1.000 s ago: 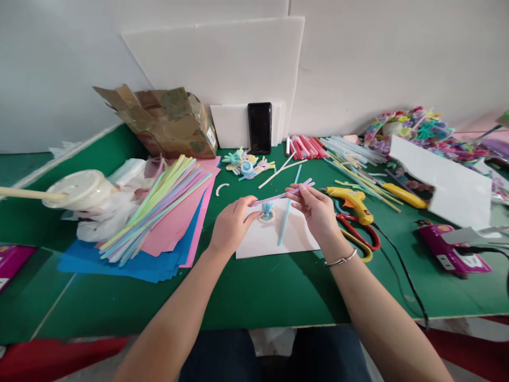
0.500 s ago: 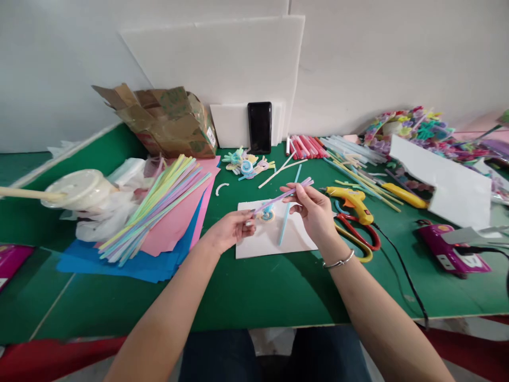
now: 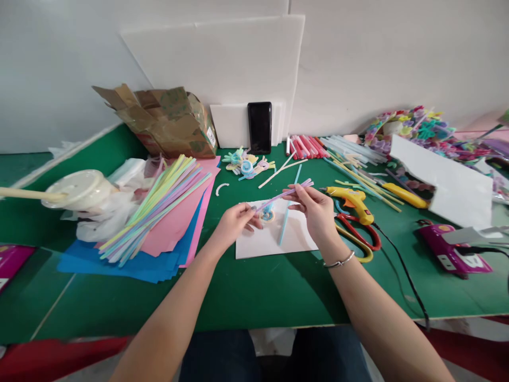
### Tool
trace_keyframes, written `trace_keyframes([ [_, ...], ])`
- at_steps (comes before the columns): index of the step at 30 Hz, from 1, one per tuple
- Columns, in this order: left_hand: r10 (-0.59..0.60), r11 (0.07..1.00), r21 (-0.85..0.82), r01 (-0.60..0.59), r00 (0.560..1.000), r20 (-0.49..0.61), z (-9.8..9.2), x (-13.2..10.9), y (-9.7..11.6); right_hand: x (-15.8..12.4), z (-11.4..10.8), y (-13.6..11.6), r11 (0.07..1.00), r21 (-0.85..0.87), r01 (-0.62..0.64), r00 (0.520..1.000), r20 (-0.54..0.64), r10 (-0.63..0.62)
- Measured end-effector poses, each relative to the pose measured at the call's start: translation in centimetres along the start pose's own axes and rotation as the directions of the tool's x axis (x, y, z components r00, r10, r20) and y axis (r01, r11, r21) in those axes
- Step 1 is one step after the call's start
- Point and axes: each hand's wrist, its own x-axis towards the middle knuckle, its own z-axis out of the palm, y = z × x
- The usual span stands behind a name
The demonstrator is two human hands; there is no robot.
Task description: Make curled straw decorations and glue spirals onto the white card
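Between my two hands runs a bundle of thin purple pipe cleaners (image 3: 274, 199), slanting up to the right. My left hand (image 3: 238, 220) pinches its lower left end. The fingers of my right hand (image 3: 312, 208) are closed on the upper right end, and the tips stick out past them. Beneath lies a white sheet (image 3: 258, 246) with a small blue and cream coiled piece (image 3: 267, 214) on it, partly behind the bundle. A single light-blue pipe cleaner (image 3: 285, 223) crosses the sheet under my right hand.
At right lie a yellow glue gun (image 3: 353, 201), scissors (image 3: 369, 236) and a purple power strip (image 3: 453, 252). Pastel pipe cleaners (image 3: 155, 207) cover coloured sheets at left. A phone (image 3: 260, 127) leans at the back, near coiled pieces (image 3: 247, 165) and a cardboard box (image 3: 170, 122).
My left hand has shifted slightly up and right along the purple bundle, its fingers now nearer the coiled piece. My right hand has barely moved.
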Motion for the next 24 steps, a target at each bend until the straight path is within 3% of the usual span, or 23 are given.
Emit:
trace_keyframes([
  [3, 0.315, 0.899, 0.356, -0.255, 0.941, -0.121, 0.6, -0.2, -0.4, 0.2, -0.1, 0.0, 0.999, 0.012, -0.038, 0.998, -0.042, 0.039],
  [9, 0.641, 0.635, 0.637, -0.437, 0.758, -0.119, 0.2, -0.2, -1.2, 0.3, -0.2, -0.1, 0.995, 0.019, -0.093, 0.992, -0.08, 0.094],
  [19, 0.868, 0.171, 0.847, -0.504, 0.484, 0.113, -0.6, 0.1, -1.4, 0.4, -0.6, 0.1, 0.978, 0.079, -0.193, 0.981, -0.016, 0.195],
  [24, 0.873, 0.081, 0.858, -0.507, 0.451, 0.185, -0.5, 0.0, -1.3, 0.5, -0.6, 0.2, 0.985, 0.069, -0.16, 0.986, -0.031, 0.162],
])
